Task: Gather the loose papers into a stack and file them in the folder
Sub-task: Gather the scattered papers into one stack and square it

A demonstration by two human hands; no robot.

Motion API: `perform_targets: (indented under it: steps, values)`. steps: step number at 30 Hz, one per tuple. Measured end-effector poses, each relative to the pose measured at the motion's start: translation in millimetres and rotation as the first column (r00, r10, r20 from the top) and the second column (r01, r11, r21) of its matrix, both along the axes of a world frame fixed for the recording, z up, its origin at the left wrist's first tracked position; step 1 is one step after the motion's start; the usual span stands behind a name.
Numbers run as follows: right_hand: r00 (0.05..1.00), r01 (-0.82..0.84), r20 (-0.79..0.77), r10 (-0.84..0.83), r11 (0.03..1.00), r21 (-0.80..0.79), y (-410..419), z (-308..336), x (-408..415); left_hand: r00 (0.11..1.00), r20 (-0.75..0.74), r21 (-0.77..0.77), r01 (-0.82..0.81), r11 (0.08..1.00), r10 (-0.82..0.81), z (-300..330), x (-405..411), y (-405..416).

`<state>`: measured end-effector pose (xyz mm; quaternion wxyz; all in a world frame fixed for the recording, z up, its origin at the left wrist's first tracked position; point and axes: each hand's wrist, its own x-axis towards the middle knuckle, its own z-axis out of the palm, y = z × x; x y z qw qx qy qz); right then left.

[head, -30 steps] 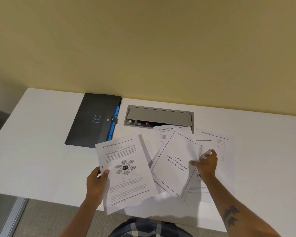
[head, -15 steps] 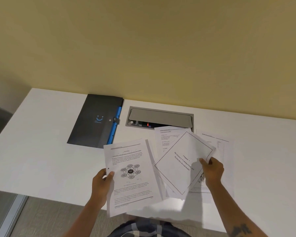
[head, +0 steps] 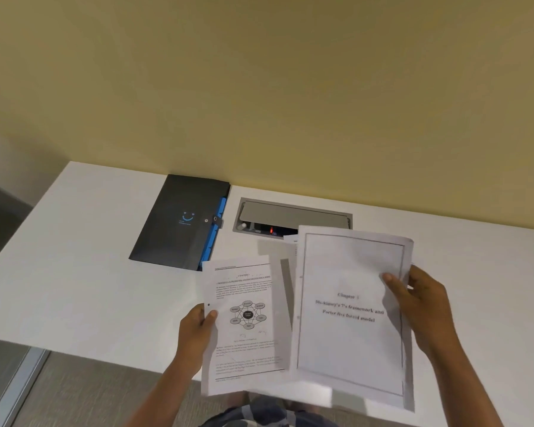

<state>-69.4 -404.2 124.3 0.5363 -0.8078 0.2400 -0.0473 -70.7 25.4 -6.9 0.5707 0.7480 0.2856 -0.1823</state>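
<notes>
Apparently, title page (head: 349,312) in right hand (head: 421,306), diagram sheet (head: 244,328) in left hand (head: 196,329)

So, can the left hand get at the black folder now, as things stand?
Probably not yet. The path over the table to the folder looks free, but the left hand is holding the diagram page, so it must first pass that page over.
</notes>
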Motion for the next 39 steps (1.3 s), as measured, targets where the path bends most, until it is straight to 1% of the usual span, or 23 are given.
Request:
perform_targets:
  steps: [1, 2, 7, 9, 14, 17, 20, 23, 26, 28, 32, 34, 36, 39]
  values:
    - [1.0, -0.022, -0.01, 0.023, 0.997, 0.078, 8, 2, 0, 1.0, -0.005, -0.021, 0.003, 1.0, -0.003, 2, 0, -2]
    - [0.999, -0.037, -0.023, 0.04, 0.992, 0.123, 15, -1, 0, 1.0, -0.008, -0.044, 0.005, 0.999, -0.005, 4, 0, -4]
    - [0.988, -0.045, -0.133, 0.077, 0.972, 0.232, 61, -34, 1, 1.0, -0.002, -0.141, 0.007, 0.99, -0.007, 21, -2, -16]
    - [0.986, -0.043, -0.149, 0.08, 0.971, 0.237, 78, -47, 1, 1.0, 0.008, -0.184, 0.011, 0.983, -0.01, 27, -5, -21]
    - [0.982, -0.066, -0.166, 0.092, 0.985, 0.157, 107, -72, -2, 1.0, 0.0, -0.316, 0.001, 0.949, -0.001, 38, -13, -32]
    - [0.972, -0.085, -0.198, 0.122, 0.978, 0.189, 115, -75, -7, 1.0, 0.012, -0.331, -0.002, 0.944, 0.006, 42, -17, -36]
    - [0.963, -0.128, -0.21, 0.17, 0.971, 0.201, 118, -75, -9, 1.0, 0.013, -0.337, 0.029, 0.941, -0.026, 46, -19, -38]
    - [0.955, -0.151, -0.225, 0.191, 0.971, 0.187, 118, -76, -9, 1.0, -0.013, -0.308, 0.02, 0.951, -0.025, 47, -19, -37]
    - [0.952, -0.169, -0.219, 0.216, 0.962, 0.216, 118, -79, -9, 0.999, -0.047, -0.303, -0.009, 0.953, -0.006, 51, -19, -39]
    - [0.948, -0.186, -0.21, 0.239, 0.952, 0.245, 120, -78, -9, 0.997, -0.079, -0.331, -0.032, 0.943, 0.007, 54, -21, -42]
    - [0.937, -0.211, -0.214, 0.277, 0.934, 0.289, 124, -76, -9, 0.976, -0.216, -0.368, -0.094, 0.925, 0.014, 50, -19, -46]
    - [0.938, -0.212, -0.206, 0.28, 0.931, 0.298, 126, -75, -8, 0.971, -0.239, -0.372, -0.094, 0.923, 0.002, 48, -17, -48]
    - [0.947, -0.192, -0.189, 0.26, 0.929, 0.317, 128, -76, -8, 0.976, -0.216, -0.347, -0.058, 0.936, -0.019, 47, -16, -50]
    - [0.959, -0.128, -0.194, 0.207, 0.926, 0.356, 126, -82, -9, 0.99, -0.12, -0.285, 0.042, 0.957, -0.079, 47, -17, -51]
